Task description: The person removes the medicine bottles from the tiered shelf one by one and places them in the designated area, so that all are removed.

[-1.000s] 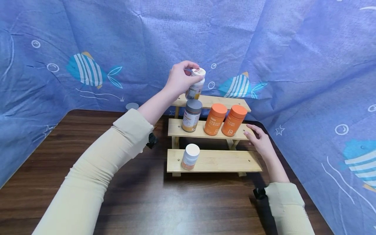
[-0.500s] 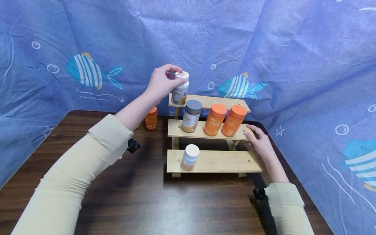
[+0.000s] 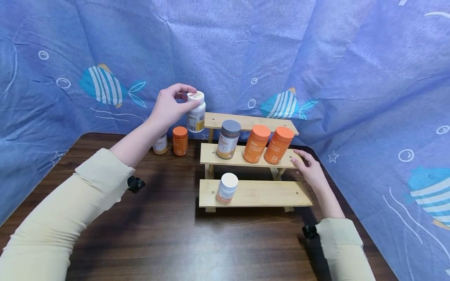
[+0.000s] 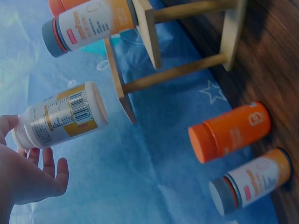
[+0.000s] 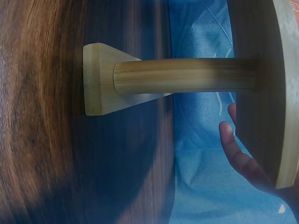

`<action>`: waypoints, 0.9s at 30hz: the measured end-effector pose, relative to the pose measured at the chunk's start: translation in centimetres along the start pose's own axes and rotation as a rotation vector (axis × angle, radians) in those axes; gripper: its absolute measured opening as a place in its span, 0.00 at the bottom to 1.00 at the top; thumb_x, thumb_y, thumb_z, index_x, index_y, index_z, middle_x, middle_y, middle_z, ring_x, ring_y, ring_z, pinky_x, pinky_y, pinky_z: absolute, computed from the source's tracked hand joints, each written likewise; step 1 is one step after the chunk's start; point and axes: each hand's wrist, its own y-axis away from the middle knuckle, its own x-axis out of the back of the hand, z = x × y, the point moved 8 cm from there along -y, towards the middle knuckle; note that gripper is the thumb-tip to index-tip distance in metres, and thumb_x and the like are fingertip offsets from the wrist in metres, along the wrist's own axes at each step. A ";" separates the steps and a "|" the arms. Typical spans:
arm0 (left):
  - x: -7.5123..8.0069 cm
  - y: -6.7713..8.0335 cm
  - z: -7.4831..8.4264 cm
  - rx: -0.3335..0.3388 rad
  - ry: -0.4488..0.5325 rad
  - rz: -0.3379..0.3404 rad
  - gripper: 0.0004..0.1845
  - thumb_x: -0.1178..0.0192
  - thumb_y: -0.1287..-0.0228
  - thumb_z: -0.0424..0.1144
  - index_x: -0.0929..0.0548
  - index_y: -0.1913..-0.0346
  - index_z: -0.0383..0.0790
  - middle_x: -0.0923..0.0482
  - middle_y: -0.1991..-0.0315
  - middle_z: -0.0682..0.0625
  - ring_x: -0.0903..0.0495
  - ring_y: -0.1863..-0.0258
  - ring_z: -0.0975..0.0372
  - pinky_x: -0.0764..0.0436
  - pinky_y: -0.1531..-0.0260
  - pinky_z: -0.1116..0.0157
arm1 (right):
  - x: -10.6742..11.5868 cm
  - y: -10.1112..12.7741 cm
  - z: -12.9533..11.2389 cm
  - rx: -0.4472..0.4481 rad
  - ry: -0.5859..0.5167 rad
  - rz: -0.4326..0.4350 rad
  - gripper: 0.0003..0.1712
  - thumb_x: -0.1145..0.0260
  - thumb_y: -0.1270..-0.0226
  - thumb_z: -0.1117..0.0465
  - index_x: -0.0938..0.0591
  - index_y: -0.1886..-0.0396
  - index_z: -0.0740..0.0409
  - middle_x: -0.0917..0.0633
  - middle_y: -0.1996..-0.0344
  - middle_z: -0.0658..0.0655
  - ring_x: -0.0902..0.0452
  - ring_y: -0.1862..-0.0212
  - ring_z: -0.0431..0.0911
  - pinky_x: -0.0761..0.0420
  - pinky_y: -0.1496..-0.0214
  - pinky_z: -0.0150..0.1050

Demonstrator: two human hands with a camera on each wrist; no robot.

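Observation:
My left hand (image 3: 168, 106) pinches a white pill bottle (image 3: 196, 118) by its cap, in the air just left of the top shelf. A barcode and yellow label patches show on the bottle (image 4: 65, 115) in the left wrist view. My right hand (image 3: 310, 171) is at the right end of the middle shelf (image 3: 211, 155), fingers loosely bent at its edge. In the right wrist view a board partly covers that hand (image 5: 247, 163). On the middle shelf stand a grey-capped bottle (image 3: 228, 143) and two orange bottles (image 3: 256, 146) (image 3: 278, 147).
A small white bottle (image 3: 226, 189) stands on the bottom shelf (image 3: 270, 193) of the three-tier wooden rack. On the dark wooden table (image 3: 168, 226), left of the rack, are an orange bottle (image 3: 180, 142) and a grey-capped bottle (image 4: 252, 182). A blue fish-patterned cloth (image 3: 225, 47) hangs behind.
My left hand has carried the white bottle left and slightly down, away from above the top shelf. The bottles on the table behind that arm have come into view. The right hand stays put.

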 end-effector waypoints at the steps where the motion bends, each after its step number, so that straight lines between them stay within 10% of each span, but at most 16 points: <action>1: 0.3 0.2 -0.2 0.004 -0.003 0.002 0.24 0.36 0.52 0.54 0.23 0.51 0.52 0.27 0.52 0.55 0.30 0.54 0.65 0.27 0.56 0.63 | 0.0 0.2 -0.3 0.001 -0.003 -0.001 0.30 0.41 0.39 0.53 0.34 0.39 0.59 0.38 0.38 0.63 0.30 0.67 0.31 0.22 0.71 0.28; 27: 7.0 3.0 -5.9 0.020 -0.105 0.092 0.23 0.37 0.51 0.55 0.23 0.50 0.54 0.27 0.60 0.56 0.27 0.63 0.63 0.27 0.67 0.73 | 0.0 0.4 -1.0 0.019 0.014 0.008 0.30 0.41 0.38 0.54 0.34 0.39 0.62 0.38 0.39 0.65 0.30 0.69 0.31 0.24 0.73 0.24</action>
